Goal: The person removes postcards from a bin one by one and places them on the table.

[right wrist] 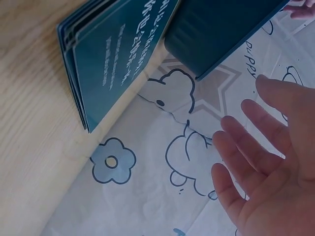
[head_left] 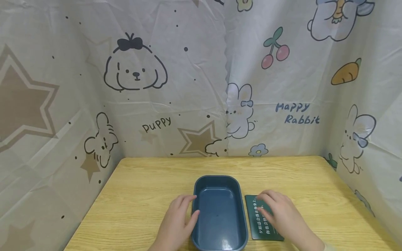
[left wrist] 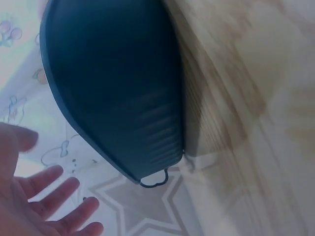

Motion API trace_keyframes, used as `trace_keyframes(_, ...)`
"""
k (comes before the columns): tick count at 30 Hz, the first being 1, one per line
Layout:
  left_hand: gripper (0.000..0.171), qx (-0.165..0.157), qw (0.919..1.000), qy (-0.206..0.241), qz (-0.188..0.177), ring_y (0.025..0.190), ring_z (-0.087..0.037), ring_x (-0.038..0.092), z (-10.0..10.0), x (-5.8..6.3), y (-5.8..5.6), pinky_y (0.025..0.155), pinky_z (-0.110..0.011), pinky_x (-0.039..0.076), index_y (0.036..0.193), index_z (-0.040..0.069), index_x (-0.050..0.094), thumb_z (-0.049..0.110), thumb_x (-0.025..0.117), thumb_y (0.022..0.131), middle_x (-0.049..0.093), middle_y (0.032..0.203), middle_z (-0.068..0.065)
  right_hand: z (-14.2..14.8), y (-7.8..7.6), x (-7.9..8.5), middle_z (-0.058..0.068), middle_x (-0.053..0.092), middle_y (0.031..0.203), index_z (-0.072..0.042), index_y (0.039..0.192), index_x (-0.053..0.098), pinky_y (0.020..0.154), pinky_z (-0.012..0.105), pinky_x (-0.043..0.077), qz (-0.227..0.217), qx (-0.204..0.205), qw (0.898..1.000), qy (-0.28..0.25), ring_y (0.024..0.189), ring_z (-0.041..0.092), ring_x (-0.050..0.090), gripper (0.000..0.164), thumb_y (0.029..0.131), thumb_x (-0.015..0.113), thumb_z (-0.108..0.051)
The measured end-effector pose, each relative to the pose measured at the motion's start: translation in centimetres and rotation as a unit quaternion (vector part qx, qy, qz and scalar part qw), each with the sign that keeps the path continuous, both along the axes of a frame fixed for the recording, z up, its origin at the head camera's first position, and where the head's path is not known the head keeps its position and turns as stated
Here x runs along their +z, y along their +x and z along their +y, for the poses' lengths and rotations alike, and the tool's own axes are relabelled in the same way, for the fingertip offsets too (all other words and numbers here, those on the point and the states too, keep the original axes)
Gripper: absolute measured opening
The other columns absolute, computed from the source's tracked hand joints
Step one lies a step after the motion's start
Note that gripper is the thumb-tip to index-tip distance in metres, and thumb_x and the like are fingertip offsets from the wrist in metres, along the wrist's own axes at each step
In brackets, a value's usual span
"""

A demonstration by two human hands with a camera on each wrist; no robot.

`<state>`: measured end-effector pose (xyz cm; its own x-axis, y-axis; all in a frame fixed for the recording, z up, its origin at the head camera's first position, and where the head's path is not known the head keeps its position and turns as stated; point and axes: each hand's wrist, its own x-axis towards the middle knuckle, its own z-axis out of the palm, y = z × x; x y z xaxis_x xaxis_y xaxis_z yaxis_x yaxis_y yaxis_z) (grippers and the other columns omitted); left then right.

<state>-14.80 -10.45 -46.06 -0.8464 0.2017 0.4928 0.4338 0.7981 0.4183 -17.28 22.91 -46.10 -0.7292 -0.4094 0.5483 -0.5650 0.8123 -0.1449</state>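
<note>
A dark blue, rounded rectangular plastic bin (head_left: 217, 216) sits on the wooden table, its inside bare. My left hand (head_left: 177, 220) is at the bin's left rim, fingers relaxed and apart; in the left wrist view the hand (left wrist: 47, 201) shows beside the bin's ribbed outer wall (left wrist: 118, 88). Just right of the bin lies a dark green booklet (head_left: 260, 223) with white lettering, looking like a thin stack in the right wrist view (right wrist: 118, 64). Over the booklet's right part hovers my right hand (head_left: 280, 213), its fingers (right wrist: 251, 152) loosely spread and holding nothing.
The light wooden table (head_left: 150, 184) reaches back to a hanging cloth (head_left: 176, 104) printed with puppies, rabbits and stars. The same cloth closes in the left and right sides.
</note>
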Motion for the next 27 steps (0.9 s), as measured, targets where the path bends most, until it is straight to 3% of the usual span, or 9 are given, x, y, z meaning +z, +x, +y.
trace_keyframes(6,0.062,-0.051,0.9962,-0.070,0.003,0.124,-0.023,0.044,-0.1,0.3,0.0,0.099,-0.050,0.047,0.138,0.014,0.047,0.056,0.047,0.092,0.050,0.136,-0.005,-0.2,0.5,-0.4,0.004,0.065,0.118,-0.018,0.118,0.064,0.082,0.051,0.053,-0.025,-0.012,0.999,0.033,0.106,0.022,0.058,0.044,0.079,0.074,-0.037)
trace_keyframes(10,0.069,-0.075,0.9927,-0.091,-0.026,0.136,-0.030,0.030,-0.3,0.1,-0.2,0.103,-0.061,0.038,0.149,0.025,0.030,0.063,0.041,0.092,0.036,0.151,-0.004,-0.2,0.7,-0.7,0.009,0.060,0.130,-0.019,0.128,0.059,0.088,0.055,0.050,-0.054,-0.034,0.997,0.049,0.114,0.027,0.055,0.053,0.084,0.065,-0.047)
trace_keyframes(13,0.072,-0.089,0.9897,-0.107,-0.035,0.140,-0.035,0.020,-0.5,-0.1,-0.4,0.103,-0.068,0.033,0.151,0.032,0.019,0.065,0.039,0.091,0.027,0.157,-0.003,-0.2,0.8,-1.0,0.010,0.052,0.140,-0.021,0.136,0.053,0.093,0.058,0.046,-0.071,-0.039,0.995,0.059,0.121,0.030,0.050,0.059,0.085,0.062,-0.052)
trace_keyframes(18,0.074,-0.115,0.9838,-0.136,-0.021,0.140,-0.041,0.014,-0.8,-0.3,-0.5,0.098,-0.076,0.031,0.152,0.034,0.015,0.067,0.038,0.090,0.019,0.160,-0.005,-0.3,1.1,-1.2,0.005,0.038,0.153,-0.034,0.144,0.040,0.099,0.066,0.038,-0.092,-0.039,0.993,0.069,0.133,0.034,0.035,0.067,0.085,0.057,-0.060)
trace_keyframes(23,0.079,-0.122,0.9805,-0.149,-0.040,0.141,-0.041,0.006,-0.7,-0.1,-0.4,0.095,-0.080,0.028,0.152,0.037,0.011,0.071,0.039,0.087,0.009,0.162,-0.004,-0.5,1.4,-1.3,0.002,0.027,0.158,-0.045,0.147,0.028,0.099,0.072,0.033,-0.106,-0.050,0.990,0.081,0.138,0.035,0.025,0.071,0.083,0.052,-0.066)
trace_keyframes(27,0.082,-0.118,0.9800,-0.149,-0.057,0.142,-0.040,0.002,-0.5,-0.1,-0.2,0.095,-0.082,0.025,0.152,0.039,0.009,0.071,0.044,0.084,0.005,0.162,-0.004,-0.6,1.5,-1.3,0.001,0.023,0.160,-0.047,0.147,0.024,0.100,0.074,0.031,-0.108,-0.056,0.988,0.091,0.140,0.036,0.021,0.074,0.082,0.052,-0.068)
